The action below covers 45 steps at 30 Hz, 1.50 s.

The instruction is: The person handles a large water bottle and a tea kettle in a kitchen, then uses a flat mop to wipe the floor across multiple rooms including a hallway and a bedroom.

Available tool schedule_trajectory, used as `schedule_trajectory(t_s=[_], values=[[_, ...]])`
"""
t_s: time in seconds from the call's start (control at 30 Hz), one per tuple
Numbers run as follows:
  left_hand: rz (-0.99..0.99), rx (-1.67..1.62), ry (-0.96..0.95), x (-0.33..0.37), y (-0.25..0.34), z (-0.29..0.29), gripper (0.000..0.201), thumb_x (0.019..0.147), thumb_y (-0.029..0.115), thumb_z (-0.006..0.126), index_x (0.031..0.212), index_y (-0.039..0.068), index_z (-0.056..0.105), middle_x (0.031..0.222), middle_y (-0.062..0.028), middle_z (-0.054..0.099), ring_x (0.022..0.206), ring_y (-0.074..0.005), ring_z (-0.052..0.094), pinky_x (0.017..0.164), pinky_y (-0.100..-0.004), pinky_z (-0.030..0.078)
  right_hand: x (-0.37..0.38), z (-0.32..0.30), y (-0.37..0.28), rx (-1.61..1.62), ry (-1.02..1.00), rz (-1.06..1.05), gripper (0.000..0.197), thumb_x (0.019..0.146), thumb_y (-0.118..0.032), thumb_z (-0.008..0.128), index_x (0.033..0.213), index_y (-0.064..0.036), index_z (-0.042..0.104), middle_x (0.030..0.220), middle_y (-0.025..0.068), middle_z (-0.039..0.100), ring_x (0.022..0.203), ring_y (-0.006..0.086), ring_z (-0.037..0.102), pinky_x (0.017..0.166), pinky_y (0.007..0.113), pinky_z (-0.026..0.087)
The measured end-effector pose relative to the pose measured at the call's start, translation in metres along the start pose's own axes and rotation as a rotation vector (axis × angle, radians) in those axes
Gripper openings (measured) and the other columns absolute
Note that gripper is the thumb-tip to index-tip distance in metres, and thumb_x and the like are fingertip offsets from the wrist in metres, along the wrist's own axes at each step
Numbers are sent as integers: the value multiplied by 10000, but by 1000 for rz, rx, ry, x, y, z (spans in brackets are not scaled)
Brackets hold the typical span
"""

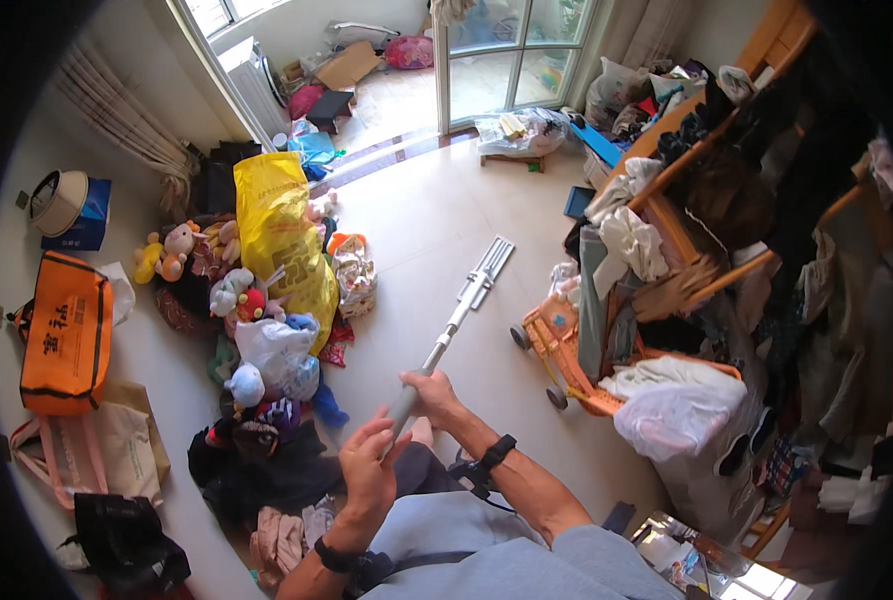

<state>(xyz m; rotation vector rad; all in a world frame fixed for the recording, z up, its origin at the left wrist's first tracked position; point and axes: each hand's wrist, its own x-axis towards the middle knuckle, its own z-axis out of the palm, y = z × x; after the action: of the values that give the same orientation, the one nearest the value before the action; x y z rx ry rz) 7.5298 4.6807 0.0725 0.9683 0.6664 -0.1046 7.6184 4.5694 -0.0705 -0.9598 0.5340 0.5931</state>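
Note:
A flat mop (444, 340) slants away from me across the pale floor, its narrow silver-white head (487, 272) lying out ahead. My right hand (431, 396) is wrapped round the grey part of the handle. Lower down, at the handle's near end, my left hand (368, 466) has its fingers loosely curled about the grip; its palm hides the tip. Both wrists wear dark bands. No cloth can be made out on the mop head.
Left of the mop lie a yellow bag (281, 240), soft toys (178, 245) and a white plastic bag (278, 355). An orange bag (66, 335) stands farther left. To the right are an orange wheeled cart (566, 355) and heaped clothes (631, 245). A glass door (511, 60) is at the far side.

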Motion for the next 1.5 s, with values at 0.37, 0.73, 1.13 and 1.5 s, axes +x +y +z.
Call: schedule_trajectory(t_s=[0.37,0.73,1.13,1.5], values=[[-555,301,-427,178,101,52,431,918,89,503,1304,-86,422,1071,-160,608,830,-246,675,772,-386,590,141,14,-114,-222,64,111,236,823,-203,655,798,21,584,705,91,581,550,196,572,463,339,463],[-637,72,-135,281,131,115,120,951,162,509,967,44,507,808,-63,537,505,-97,431,487,-283,426,248,33,-222,-472,-25,146,260,780,-180,661,767,68,584,659,107,592,505,196,596,425,309,496],[-543,-335,55,322,124,201,106,956,161,501,966,55,494,841,-68,551,497,-81,414,487,-257,384,326,49,-333,-729,-258,214,307,739,-178,675,739,120,600,644,181,632,522,244,657,448,341,553],[-535,-945,-44,374,113,257,384,964,210,469,1219,-75,453,844,-61,534,573,-104,468,519,-237,415,385,52,-380,-712,-273,101,269,747,-186,670,764,79,626,679,124,629,593,206,637,517,338,522]])
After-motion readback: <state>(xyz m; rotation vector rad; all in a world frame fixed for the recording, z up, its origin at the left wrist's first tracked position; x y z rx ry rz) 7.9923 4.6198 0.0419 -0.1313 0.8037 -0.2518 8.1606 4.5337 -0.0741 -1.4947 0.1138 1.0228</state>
